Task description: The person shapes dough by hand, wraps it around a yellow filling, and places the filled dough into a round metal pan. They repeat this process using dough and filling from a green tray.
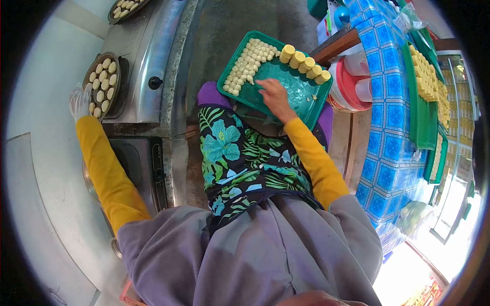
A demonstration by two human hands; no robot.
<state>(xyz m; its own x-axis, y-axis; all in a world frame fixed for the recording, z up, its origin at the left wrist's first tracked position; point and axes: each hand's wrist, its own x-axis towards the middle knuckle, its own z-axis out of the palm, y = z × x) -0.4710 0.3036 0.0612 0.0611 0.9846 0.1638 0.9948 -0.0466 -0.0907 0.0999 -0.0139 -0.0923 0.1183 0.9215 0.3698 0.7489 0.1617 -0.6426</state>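
My right hand [275, 99] is over the green tray [306, 109] on my lap, its fingers stretched toward rows of small pale dough balls [247, 64], with nothing visible in them. Short stacks of yellow round pieces [297, 59] line the tray's far right side. On the left, my left hand [80, 102], in a clear plastic glove, is at the near-left rim of a dark round pan [119, 84]. Flattened pale dough pieces [103, 76] lie spaced out in that pan. Glare on the glove hides how its fingers are set.
Another pan [113, 20] with dough pieces sits farther back on the metal stove [145, 66]. Below it is a black burner unit [135, 158]. To my right stand a red-lidded bucket [347, 89] and a table with blue checked cloth [380, 132], bearing green trays [423, 122] of yellow pieces.
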